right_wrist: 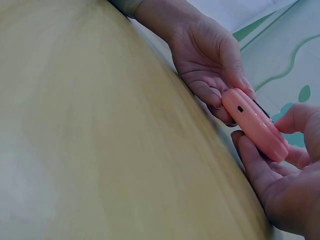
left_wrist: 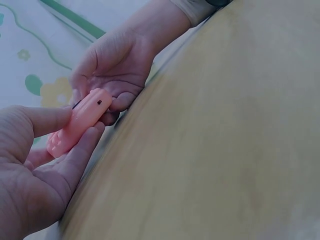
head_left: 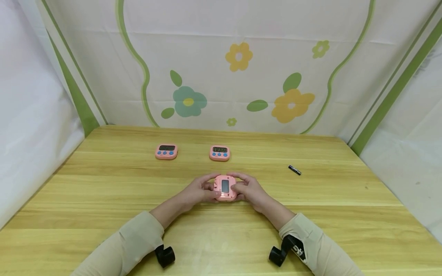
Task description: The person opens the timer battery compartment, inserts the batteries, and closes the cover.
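Both hands grip one pink digital timer [head_left: 225, 194] over the middle of the table, its back turned up and a grey rectangular plate [head_left: 225, 186] showing there. My left hand [head_left: 196, 193] pinches its left edge, thumb on the upper face and fingers underneath. On the opposite edge my right hand [head_left: 253, 194] holds it the same way, its thumb near the grey plate. Both wrist views show the timer's pink side [left_wrist: 85, 120] with a small dark slot, raised close over the tabletop. Its front with the screen is hidden.
Two more pink timers with blue buttons lie face up farther back, one at the left [head_left: 166, 152] and one near the middle [head_left: 219, 153]. A black battery [head_left: 295, 170] lies to the right on the wooden table [head_left: 221, 237]. A flowered curtain [head_left: 214, 69] hangs behind.
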The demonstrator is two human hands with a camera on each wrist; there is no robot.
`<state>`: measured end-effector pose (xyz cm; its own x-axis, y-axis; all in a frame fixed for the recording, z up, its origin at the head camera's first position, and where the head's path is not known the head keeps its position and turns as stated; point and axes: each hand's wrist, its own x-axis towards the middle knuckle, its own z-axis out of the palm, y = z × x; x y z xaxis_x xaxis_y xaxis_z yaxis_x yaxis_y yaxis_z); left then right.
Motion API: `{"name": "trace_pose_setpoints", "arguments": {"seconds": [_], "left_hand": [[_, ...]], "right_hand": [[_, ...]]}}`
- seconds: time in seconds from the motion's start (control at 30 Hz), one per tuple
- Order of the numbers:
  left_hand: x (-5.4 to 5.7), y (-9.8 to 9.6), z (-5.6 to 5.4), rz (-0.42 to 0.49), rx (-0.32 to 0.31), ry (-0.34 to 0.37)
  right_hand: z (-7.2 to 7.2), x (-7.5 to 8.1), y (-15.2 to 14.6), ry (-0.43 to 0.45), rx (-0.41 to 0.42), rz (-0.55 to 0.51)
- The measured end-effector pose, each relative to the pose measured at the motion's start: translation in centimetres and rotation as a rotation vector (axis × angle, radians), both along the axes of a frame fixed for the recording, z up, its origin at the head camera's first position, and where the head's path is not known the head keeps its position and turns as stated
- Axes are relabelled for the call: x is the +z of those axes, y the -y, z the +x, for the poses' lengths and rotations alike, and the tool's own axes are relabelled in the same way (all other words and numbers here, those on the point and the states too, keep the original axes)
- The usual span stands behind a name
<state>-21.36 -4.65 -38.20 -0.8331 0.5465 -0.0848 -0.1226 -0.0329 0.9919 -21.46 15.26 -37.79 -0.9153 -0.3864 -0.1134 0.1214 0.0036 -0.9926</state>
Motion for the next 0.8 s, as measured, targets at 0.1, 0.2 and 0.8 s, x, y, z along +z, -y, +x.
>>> {"name": "trace_pose_setpoints", "arguments": {"seconds": [0.1, 0.2, 0.8], "left_hand": [[0.13, -0.14, 0.14, -0.018, 0.025, 0.008], [0.11, -0.23, 0.17, -0.039, 0.036, 0.007], [-0.06, -0.26, 0.0, -0.082, 0.035, -0.002]], "right_hand": [[-0.02, 0.11, 0.06, 0.014, -0.002, 0.007], [-0.06, 0.13, 0.09, 0.022, -0.004, 0.015], [-0.26, 0.29, 0.42, 0.049, -0.035, 0.067]]}}
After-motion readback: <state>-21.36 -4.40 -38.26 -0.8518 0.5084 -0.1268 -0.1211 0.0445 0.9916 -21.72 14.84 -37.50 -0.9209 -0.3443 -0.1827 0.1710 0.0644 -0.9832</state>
